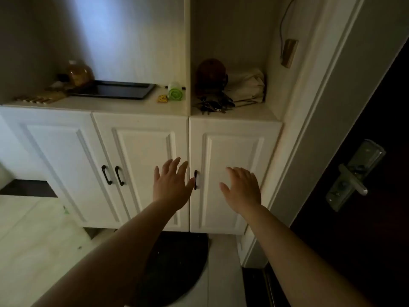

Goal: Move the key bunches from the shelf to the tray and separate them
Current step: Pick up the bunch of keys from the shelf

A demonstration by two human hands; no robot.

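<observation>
The key bunches (214,104) lie in a dark heap at the front of the right-hand shelf (250,111), just in front of a dark round object (212,73) and beside a folded pale cloth (247,86). An upright cabinet panel (187,63) divides this shelf from the worktop (99,105) on the left, where the black tray (112,89) sits. Near the tray stand a jar (78,73), a green roll (175,92), a small yellow item (162,98) and some wooden pieces (41,98). Both hands hover low before the closed cabinet doors, well below the keys: the left hand (171,185) and right hand (242,187) are palm-down, fingers spread and holding nothing. A dark mat (177,262) lies on the floor below.
</observation>
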